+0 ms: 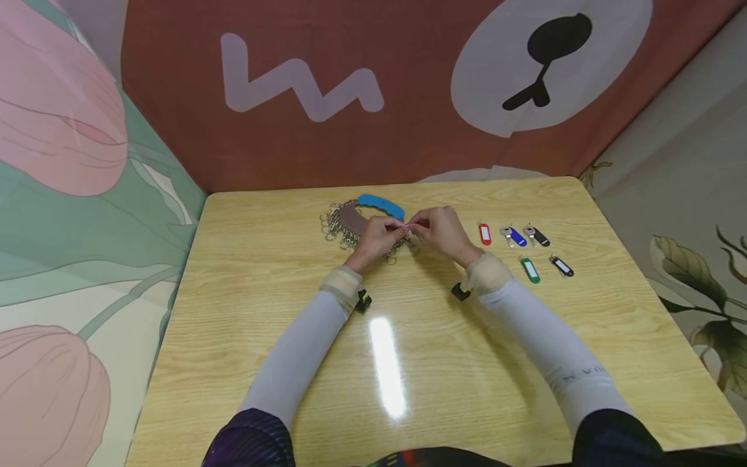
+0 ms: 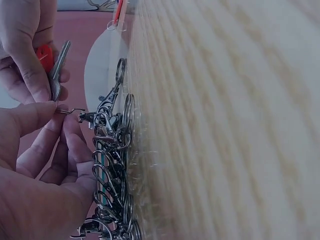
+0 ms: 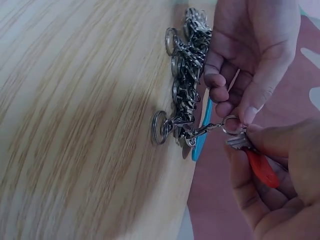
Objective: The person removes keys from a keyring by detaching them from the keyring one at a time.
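Between finger and thumb, my left hand (image 1: 376, 241) pinches a metal split ring (image 3: 230, 124) joined to a small swivel clasp (image 3: 202, 131). Close against it, my right hand (image 1: 445, 230) holds a silver key (image 2: 58, 70) with a red tag (image 3: 262, 170). Key and ring meet at the fingertips; whether the key is threaded on the ring cannot be told. Many more clasps with rings (image 2: 107, 160) hang along a curved holder with a brown plate (image 1: 351, 219) and a blue curved strip (image 1: 380, 205), lying on the table beneath my hands.
To the right on the wooden table (image 1: 280, 272) lie several key tags: a red tag (image 1: 485, 234), a blue tag (image 1: 517, 237), a green tag (image 1: 530, 270), a black tag (image 1: 540, 236) and another dark tag (image 1: 562, 266). A patterned cloth (image 1: 350, 143) stands behind the table.
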Tool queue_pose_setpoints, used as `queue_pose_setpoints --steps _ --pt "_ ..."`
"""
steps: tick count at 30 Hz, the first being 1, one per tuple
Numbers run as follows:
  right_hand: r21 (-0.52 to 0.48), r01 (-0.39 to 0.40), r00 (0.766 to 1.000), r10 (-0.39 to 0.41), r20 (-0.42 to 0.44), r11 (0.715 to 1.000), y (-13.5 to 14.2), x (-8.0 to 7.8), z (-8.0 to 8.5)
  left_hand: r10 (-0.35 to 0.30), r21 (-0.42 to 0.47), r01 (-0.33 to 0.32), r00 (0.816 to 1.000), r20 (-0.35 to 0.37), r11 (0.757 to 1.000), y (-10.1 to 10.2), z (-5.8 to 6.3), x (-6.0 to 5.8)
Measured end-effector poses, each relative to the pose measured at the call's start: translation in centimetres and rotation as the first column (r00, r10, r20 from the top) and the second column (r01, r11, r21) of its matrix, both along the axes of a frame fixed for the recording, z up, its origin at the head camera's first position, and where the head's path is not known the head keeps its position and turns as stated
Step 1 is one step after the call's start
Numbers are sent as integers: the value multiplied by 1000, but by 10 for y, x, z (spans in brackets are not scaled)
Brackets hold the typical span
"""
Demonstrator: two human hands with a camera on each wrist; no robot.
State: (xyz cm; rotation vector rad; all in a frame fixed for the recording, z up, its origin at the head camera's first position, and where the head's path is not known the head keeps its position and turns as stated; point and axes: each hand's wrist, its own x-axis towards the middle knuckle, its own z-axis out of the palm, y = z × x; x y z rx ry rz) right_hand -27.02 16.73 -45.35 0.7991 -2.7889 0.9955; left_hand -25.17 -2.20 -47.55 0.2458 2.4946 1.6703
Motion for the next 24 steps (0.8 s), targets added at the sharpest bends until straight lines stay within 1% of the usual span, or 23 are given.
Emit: queue_pose_setpoints --steps 4,7,12,15,18,24 --pt "35 -54 998 55 -31 998 0 2 3 -1 5 1 1000 -5 1000 -1 -1 0" --pt "48 -65 997 68 -44 997 1 3 3 -9 10 9 1000 -16 1000 -1 -1 0" --pt "26 -19 999 20 -42 999 1 0 -1 -25 11 26 999 -42 1000 -2 -2 2" --pt "7 15 1000 -15 -25 1000 3 -3 -4 -32 28 33 998 -56 999 -1 -3 2" --pt "-1 44 999 -44 11 999 5 -5 -7 -33 42 36 997 -66 998 -1 -4 2" --pt "-47 89 992 -85 91 995 10 -8 -8 -10 41 13 998 -66 999 -2 -4 1"
